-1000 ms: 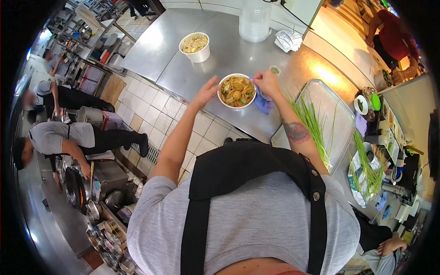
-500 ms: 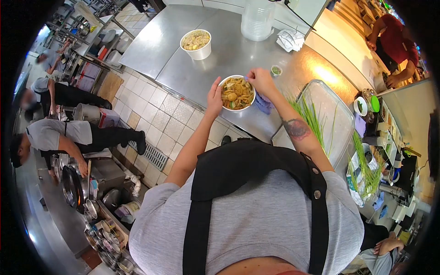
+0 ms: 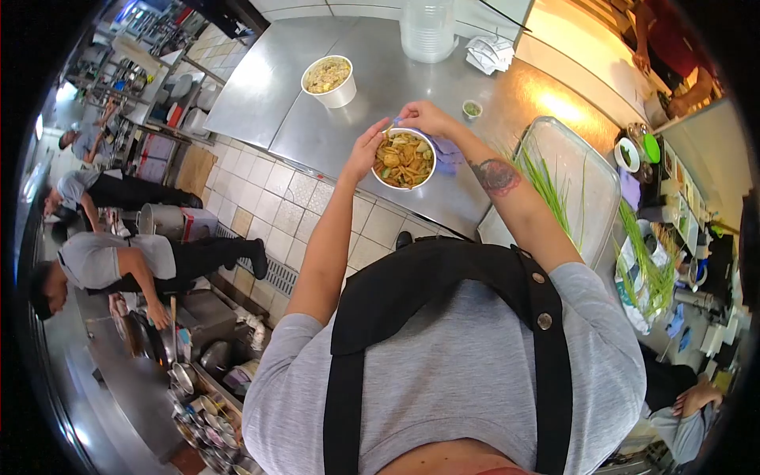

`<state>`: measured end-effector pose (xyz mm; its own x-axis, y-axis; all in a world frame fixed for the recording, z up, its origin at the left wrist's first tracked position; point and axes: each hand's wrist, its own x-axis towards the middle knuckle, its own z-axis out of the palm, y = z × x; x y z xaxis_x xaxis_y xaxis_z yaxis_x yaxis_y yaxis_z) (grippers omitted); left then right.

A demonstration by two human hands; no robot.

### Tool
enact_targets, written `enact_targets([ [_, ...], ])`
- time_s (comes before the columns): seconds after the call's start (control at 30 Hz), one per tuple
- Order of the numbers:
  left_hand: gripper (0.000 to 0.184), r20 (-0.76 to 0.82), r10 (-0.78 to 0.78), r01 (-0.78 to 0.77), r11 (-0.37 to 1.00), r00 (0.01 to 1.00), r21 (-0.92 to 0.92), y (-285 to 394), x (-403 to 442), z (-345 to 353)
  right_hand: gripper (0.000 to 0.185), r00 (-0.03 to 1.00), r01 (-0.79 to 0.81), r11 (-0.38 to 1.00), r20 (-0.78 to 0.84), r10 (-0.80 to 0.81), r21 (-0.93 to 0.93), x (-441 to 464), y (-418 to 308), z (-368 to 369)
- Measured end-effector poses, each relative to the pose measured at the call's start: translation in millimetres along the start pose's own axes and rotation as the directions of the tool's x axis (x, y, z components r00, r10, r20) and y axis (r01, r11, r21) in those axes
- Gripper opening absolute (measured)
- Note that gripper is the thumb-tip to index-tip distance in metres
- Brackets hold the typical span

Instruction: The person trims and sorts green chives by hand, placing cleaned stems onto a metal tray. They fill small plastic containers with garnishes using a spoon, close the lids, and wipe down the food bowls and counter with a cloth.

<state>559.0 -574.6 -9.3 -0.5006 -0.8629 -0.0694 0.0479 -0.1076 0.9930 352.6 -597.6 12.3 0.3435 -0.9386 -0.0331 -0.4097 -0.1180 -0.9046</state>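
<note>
A white round bowl of noodles with vegetables (image 3: 404, 161) stands near the steel table's front edge. My left hand (image 3: 367, 148) is against the bowl's left side, its fingers together along the rim. At the far rim is my right hand (image 3: 422, 118), its fingers pinched on a bit of blue-purple cloth. The rest of a blue cloth (image 3: 447, 152) lies beside the bowl on the right. Farther back on the left stands a white tub of rice (image 3: 329, 80). A small cup of chopped greens (image 3: 472, 109) sits to the right of my right hand.
A tray (image 3: 594, 170) with long green stalks (image 3: 549, 188) is at the right. Clear stacked containers (image 3: 428, 30) and white papers (image 3: 489, 54) stand at the back of the steel table (image 3: 380, 55). People work at a stove on the left; another person is at the upper right.
My right hand has moved from the bowl's right rim to its far rim, bringing a bit of cloth along. My left hand has stayed at the left side. The view has shifted slightly.
</note>
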Motion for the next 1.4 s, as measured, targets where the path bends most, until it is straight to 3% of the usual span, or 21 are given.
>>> enact_targets([
  [0.07, 0.036, -0.027, -0.023, 0.022, 0.999, 0.999, -0.037, -4.2, 4.5, -3.1, 0.021, 0.989, -0.132, 0.975, -0.035, 0.141, 0.177, -8.7, 29.4, -1.8],
  [0.17, 0.037, -0.017, -0.072, 0.069, 0.989, 0.997, -0.132, -0.2, 2.9, -4.1, 0.026, 0.926, -0.357, 0.837, 0.272, 0.260, 0.414, -37.6, 33.8, -26.4],
  [0.27, 0.036, -0.066, -0.088, 0.076, 0.983, 0.994, -0.164, 1.4, 3.8, -2.0, 0.025, 0.985, -0.175, 0.957, 0.040, 0.171, 0.231, -39.7, 50.4, -44.0],
  [0.3, 0.036, -0.086, -0.088, 0.073, 0.984, 0.992, -0.164, 2.0, 5.1, -0.6, 0.025, 0.964, -0.202, 0.979, -0.169, 0.206, 0.041, -40.2, 55.6, -43.2],
  [0.37, 0.035, -0.131, -0.031, 0.007, 0.983, 0.991, -0.182, -6.2, 9.6, -2.1, 0.027, 0.811, -0.374, 0.881, -0.563, 0.159, -0.290, -41.5, 64.3, -37.4],
  [0.47, 0.033, -0.227, 0.037, -0.066, 0.991, 0.973, -0.120, -9.3, 14.5, 4.3, 0.019, 0.802, -0.452, 0.684, -0.596, 0.031, -0.573, -75.5, 52.6, -3.0],
  [0.53, 0.033, -0.307, 0.068, -0.099, 0.991, 0.949, -0.088, -10.6, 18.3, 6.9, 0.021, 0.761, -0.328, 0.736, -0.628, -0.166, -0.592, -103.9, 46.1, 35.4],
  [0.63, 0.033, -0.448, 0.104, -0.164, 0.982, 0.888, -0.098, -17.7, 22.8, 16.8, 0.027, 0.793, -0.226, 0.769, -0.571, -0.211, -0.598, -114.4, 44.5, 58.1],
  [0.73, 0.034, -0.622, 0.135, -0.237, 0.968, 0.771, -0.084, -26.3, 20.4, 41.4, 0.026, 0.876, -0.206, 0.925, -0.482, 0.030, -0.318, -106.4, 42.5, 50.7],
  [0.8, 0.035, -0.742, 0.101, -0.241, 0.967, 0.663, -0.084, -26.2, 15.7, 61.2, 0.026, 0.763, -0.195, 0.975, -0.641, 0.083, -0.107, -100.5, 40.4, 54.0],
  [0.83, 0.036, -0.726, 0.067, -0.209, 0.972, 0.684, -0.107, -17.4, 9.8, 72.9, 0.026, 0.698, -0.171, 0.985, -0.706, 0.119, -0.004, -96.3, 39.9, 54.0],
  [0.9, 0.038, -0.698, -0.012, -0.131, 0.980, 0.716, -0.150, 1.4, -17.1, 95.8, 0.027, 0.623, -0.158, 0.987, -0.774, 0.112, 0.016, -100.1, 37.0, 54.0],
  [0.93, 0.041, -0.651, 0.036, -0.109, 0.991, 0.758, -0.072, -2.7, -27.7, 101.8, 0.028, 0.586, -0.151, 0.988, -0.802, 0.115, 0.031, -103.6, 36.7, 55.4],
  [1.0, 0.047, -0.531, 0.112, -0.072, 0.993, 0.840, 0.095, -10.7, -50.0, 109.6, 0.027, 0.695, -0.295, 0.955, -0.685, 0.218, 0.005, -111.5, 46.4, 57.3],
  [1.03, 0.050, -0.496, 0.058, -0.043, 0.998, 0.866, 0.042, -6.0, -61.2, 114.7, 0.027, 0.731, -0.364, 0.931, -0.625, 0.274, -0.018, -113.5, 43.8, 56.2],
  [1.1, 0.058, -0.406, -0.048, 0.019, 0.997, 0.913, -0.074, 3.2, -74.2, 123.6, 0.026, 0.725, -0.336, 0.942, -0.643, 0.247, -0.017, -120.4, 29.2, 53.7],
  [1.23, 0.064, -0.187, -0.137, 0.125, 0.989, 0.973, -0.075, 7.1, -70.1, 107.1, 0.024, 0.666, -0.192, 0.978, -0.743, 0.069, -0.081, -127.8, 7.9, 62.6],
  [1.3, 0.064, -0.143, -0.197, 0.197, 0.980, 0.970, -0.011, 16.5, -69.3, 106.0, 0.023, 0.788, -0.211, 0.965, -0.612, 0.071, -0.159, -125.1, 9.0, 70.7],
  [1.33, 0.064, -0.157, -0.131, 0.138, 0.990, 0.979, 0.039, 5.2, -65.1, 97.6, 0.023, 0.835, -0.220, 0.956, -0.544, 0.082, -0.194, -124.5, 10.3, 74.2],
  [1.4, 0.063, -0.162, 0.004, 0.019, 0.991, 0.987, 0.135, -32.2, -52.3, 76.4, 0.022, 0.826, -0.307, 0.919, -0.548, 0.129, -0.246, -127.1, 11.9, 81.8],
])
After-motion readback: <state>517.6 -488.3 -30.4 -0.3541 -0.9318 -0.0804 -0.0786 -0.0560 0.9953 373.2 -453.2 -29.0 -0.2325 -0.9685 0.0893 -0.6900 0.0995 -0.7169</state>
